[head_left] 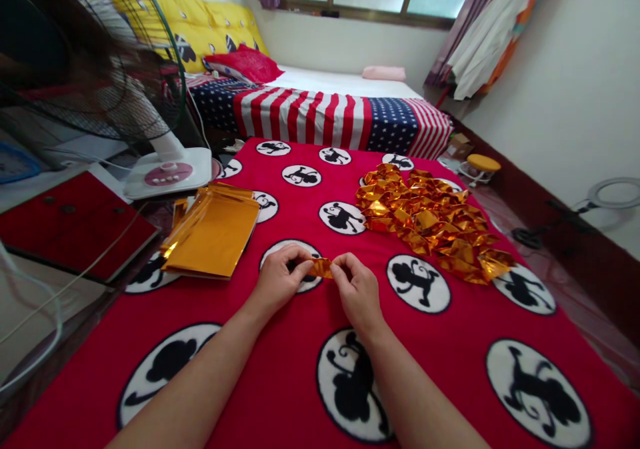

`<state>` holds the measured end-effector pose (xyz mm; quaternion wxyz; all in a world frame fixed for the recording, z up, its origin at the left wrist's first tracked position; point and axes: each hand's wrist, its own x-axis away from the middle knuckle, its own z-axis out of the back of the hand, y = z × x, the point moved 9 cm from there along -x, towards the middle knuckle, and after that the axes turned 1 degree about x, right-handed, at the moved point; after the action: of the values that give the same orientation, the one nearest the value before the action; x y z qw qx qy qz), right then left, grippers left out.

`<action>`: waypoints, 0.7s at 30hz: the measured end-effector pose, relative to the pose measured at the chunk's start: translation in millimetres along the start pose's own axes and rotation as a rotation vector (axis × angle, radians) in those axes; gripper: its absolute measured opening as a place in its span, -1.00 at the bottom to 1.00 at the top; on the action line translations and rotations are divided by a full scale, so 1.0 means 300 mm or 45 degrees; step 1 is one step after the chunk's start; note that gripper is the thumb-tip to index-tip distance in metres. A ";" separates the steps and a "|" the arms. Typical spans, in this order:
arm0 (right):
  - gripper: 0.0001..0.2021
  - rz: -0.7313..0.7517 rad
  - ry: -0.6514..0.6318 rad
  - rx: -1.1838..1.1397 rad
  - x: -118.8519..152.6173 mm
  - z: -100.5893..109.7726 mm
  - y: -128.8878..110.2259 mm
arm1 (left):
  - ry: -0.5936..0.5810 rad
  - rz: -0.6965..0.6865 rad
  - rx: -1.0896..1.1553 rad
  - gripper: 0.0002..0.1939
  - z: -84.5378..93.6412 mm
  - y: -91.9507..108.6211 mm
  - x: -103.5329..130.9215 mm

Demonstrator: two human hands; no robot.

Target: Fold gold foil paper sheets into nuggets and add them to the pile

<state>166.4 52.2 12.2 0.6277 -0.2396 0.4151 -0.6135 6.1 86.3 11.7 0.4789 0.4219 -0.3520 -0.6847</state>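
- While the red cloth, printed with black figures in white circles, fills the lower and middle frame, both hands work above its center.
- Across the top of the frame lies the bed, edged with stars and stripes.
- At upper left stands the fan, white-based, with a round wire cage.
- Right of center, the foil pile spreads over the cloth, crumpled, shiny and orange-gold.
- Left of center, the foil sheets lie flat in a stack, well apart from the pile.
- The left hand has thumb and forefinger clamped on the foil piece's left end; the right hand pinches its right end likewise.
- Smallest, the foil piece is narrow and creased, stretched between the hands mid-frame.
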 end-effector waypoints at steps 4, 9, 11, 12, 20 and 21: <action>-0.87 0.067 -0.037 -0.255 0.002 -0.019 -0.011 | -0.069 0.063 0.165 -0.84 -0.032 -0.003 0.012; -0.87 0.095 -0.062 -0.398 0.009 -0.026 -0.020 | -0.114 0.046 0.226 -0.78 -0.045 0.003 0.020; -0.87 0.100 -0.066 -0.404 0.011 -0.026 -0.024 | -0.116 0.022 0.222 -0.79 -0.042 0.014 0.019; -0.87 0.103 -0.070 -0.398 0.013 -0.026 -0.026 | -0.111 0.010 0.219 -0.80 -0.039 0.022 0.018; -0.86 0.160 -0.104 -0.308 0.024 -0.026 -0.048 | -0.069 -0.076 0.150 -0.87 -0.030 0.079 0.033; -0.86 0.163 -0.108 -0.305 0.023 -0.028 -0.049 | -0.055 -0.084 0.156 -0.88 -0.028 0.081 0.035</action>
<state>150.5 45.2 18.2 0.6494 -0.3115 0.4728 -0.5076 20.6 68.6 27.4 0.4216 0.4470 -0.3892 -0.6863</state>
